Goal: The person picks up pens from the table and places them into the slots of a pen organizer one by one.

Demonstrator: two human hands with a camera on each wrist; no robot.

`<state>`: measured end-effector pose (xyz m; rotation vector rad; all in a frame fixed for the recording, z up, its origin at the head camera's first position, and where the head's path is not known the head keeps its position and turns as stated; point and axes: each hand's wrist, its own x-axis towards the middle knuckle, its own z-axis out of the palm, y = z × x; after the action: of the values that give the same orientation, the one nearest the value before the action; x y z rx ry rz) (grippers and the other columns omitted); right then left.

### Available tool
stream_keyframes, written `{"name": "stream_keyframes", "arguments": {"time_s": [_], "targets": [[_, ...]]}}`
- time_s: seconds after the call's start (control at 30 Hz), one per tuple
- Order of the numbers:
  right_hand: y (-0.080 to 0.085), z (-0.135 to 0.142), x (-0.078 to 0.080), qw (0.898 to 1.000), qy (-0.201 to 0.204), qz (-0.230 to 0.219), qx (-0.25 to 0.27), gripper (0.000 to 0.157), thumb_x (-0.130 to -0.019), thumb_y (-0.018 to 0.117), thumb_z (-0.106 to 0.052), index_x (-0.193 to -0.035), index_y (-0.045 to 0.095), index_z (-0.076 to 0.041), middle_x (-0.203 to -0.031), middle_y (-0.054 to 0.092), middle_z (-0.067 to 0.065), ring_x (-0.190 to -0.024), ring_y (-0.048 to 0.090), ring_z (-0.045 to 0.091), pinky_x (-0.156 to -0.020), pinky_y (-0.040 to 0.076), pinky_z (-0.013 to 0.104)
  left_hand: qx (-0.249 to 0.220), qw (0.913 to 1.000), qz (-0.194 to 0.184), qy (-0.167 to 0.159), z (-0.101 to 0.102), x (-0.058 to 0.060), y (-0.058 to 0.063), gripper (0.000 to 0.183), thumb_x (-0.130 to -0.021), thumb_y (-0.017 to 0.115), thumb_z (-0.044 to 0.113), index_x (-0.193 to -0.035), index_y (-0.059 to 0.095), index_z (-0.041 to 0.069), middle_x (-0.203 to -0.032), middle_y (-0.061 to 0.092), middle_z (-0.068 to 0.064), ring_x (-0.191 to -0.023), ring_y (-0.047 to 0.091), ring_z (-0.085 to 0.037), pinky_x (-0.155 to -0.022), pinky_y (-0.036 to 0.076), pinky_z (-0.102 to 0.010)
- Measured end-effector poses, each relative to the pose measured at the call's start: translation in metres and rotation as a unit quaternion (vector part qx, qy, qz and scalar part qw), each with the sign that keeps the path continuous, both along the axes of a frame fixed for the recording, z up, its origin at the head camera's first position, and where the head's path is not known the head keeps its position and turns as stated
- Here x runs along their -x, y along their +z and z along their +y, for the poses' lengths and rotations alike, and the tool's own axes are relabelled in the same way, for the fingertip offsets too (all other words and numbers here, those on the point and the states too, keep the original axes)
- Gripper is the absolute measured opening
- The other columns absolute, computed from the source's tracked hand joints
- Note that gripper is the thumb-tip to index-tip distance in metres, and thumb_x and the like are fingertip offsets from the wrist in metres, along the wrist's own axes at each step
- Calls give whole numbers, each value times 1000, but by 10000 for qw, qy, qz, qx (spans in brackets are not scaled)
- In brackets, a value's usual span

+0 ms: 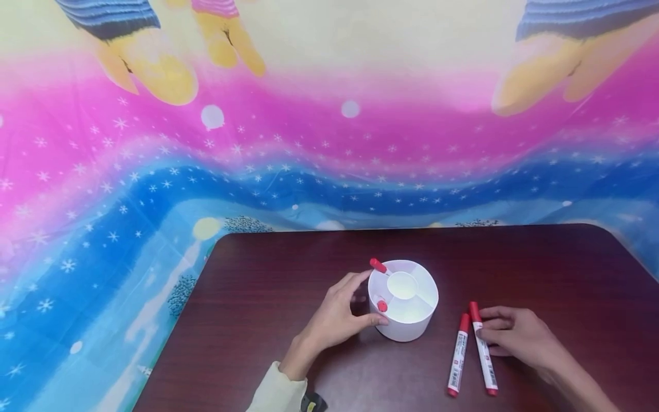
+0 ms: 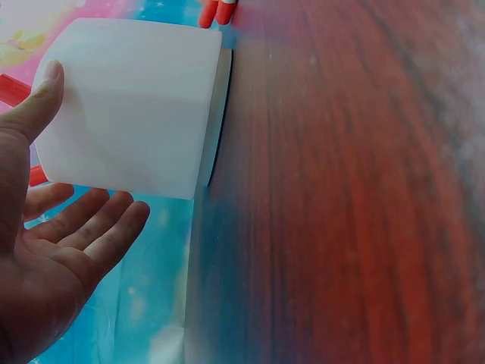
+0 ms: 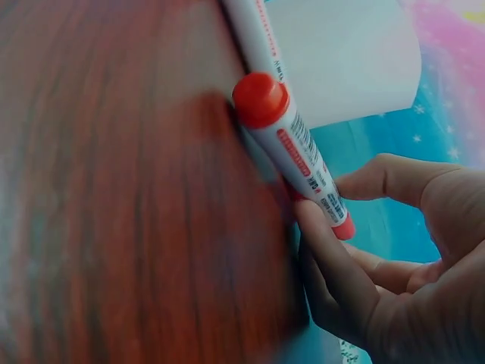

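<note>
A round white divided pen organizer [image 1: 408,332] stands on the table, with a small round cup at its centre. My left hand [image 1: 337,317] holds it by its left side, thumb at the front wall and fingers farther back. Two red-capped markers, one cap [image 1: 378,265] at the back and another cap [image 1: 382,306] nearer the thumb, stick up from its left compartments. To the right, my right hand [image 1: 522,337] pinches a red-and-white marker [image 1: 485,361] near its capped end, between thumb and fingers. A second marker [image 1: 457,359] lies just left of it, their caps close together.
The dark reddish-brown wooden table [image 1: 268,274] has rounded far corners. Behind it hangs a colourful cloth [image 1: 309,137] with pink and blue bands and snowflakes. A dark band [image 1: 313,402] shows at the left wrist, beside a pale sleeve [image 1: 278,390].
</note>
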<state>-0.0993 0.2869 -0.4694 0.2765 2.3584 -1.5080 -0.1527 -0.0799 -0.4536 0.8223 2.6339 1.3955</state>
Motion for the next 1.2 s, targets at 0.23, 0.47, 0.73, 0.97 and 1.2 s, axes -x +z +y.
{"name": "stream_keyframes", "arguments": {"time_s": [0.23,0.47,0.73,0.97,1.2], "targets": [[6,3,3,9995,115,-40,289,60,-105,65,-6,-151,37,22,-122,71,19,-97,71,12,-83,68,36,3,10000,-22,1,1,-2,-1,91,-83,95,39,-160,49,24,-139,64,3,-119,68,-11,-101,62,-28],[17,2,6,9978,238,282,544,55,-104,65,-4,-147,41,20,-119,72,17,-96,73,11,-85,68,37,-16,10000,-20,30,0,-1,-1,92,-82,96,38,-160,49,23,-138,65,2,-120,68,-12,-101,63,-30],[31,-1,10,9941,268,713,772,56,-103,69,-7,-145,42,18,-113,74,10,-94,77,13,-84,68,37,-52,9999,-64,60,0,-2,0,93,-82,96,40,-160,49,24,-137,65,3,-120,68,-14,-101,63,-33],[37,-15,15,9875,248,1212,974,46,-101,71,-3,-137,48,15,-103,74,-4,-89,76,13,-80,68,33,-52,9999,-69,55,-1,-1,0,93,-82,95,41,-161,49,25,-137,65,4,-121,69,-14,-101,61,-26],[51,-25,21,9850,213,1443,917,48,-102,73,-10,-138,49,11,-106,74,-2,-90,77,14,-81,68,33,9,10000,-8,25,0,1,1,92,-82,95,40,-161,49,24,-139,64,3,-121,68,-13,-101,61,-24]]}}
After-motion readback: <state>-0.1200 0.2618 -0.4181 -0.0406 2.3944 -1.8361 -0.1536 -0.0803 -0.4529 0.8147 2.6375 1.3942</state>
